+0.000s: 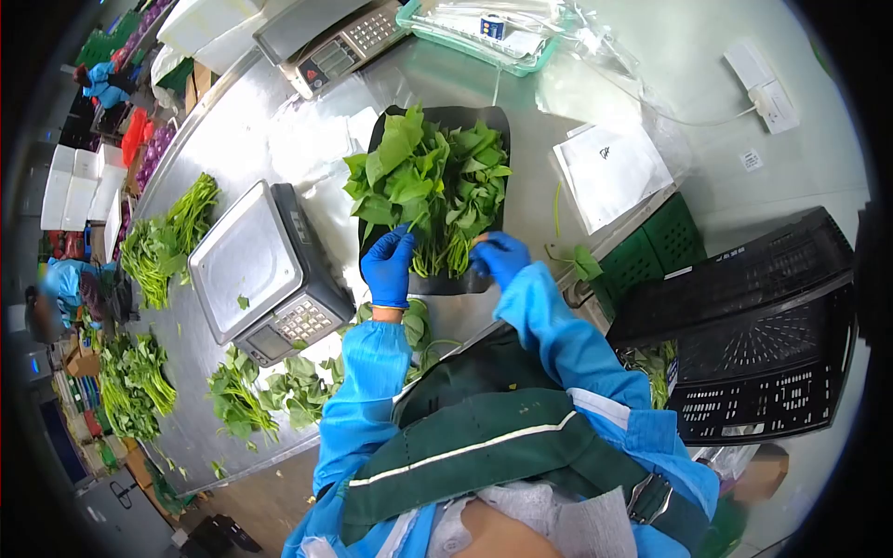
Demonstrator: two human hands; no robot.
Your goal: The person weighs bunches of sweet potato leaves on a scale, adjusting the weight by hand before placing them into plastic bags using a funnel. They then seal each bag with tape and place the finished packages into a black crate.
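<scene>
My left hand [389, 266], in a blue glove, is closed in a pinch on a thin green stem [416, 223] at the left side of a bunch of leafy greens [405, 167]. My right hand [503, 258], also gloved in blue, is beside the cut stem ends [456, 255] with its fingers curled; what they hold, if anything, is hidden. The greens lie in two clumps on a black tray [498, 135], leaves pointing away from me and stems towards me.
A weighing scale [249, 265] stands left of the tray, another scale [344, 51] behind it. More bunches of greens [135, 386] lie on the metal table's left side. White sheets [614, 172] lie to the right, near black crates [753, 363] and a green crate [656, 244].
</scene>
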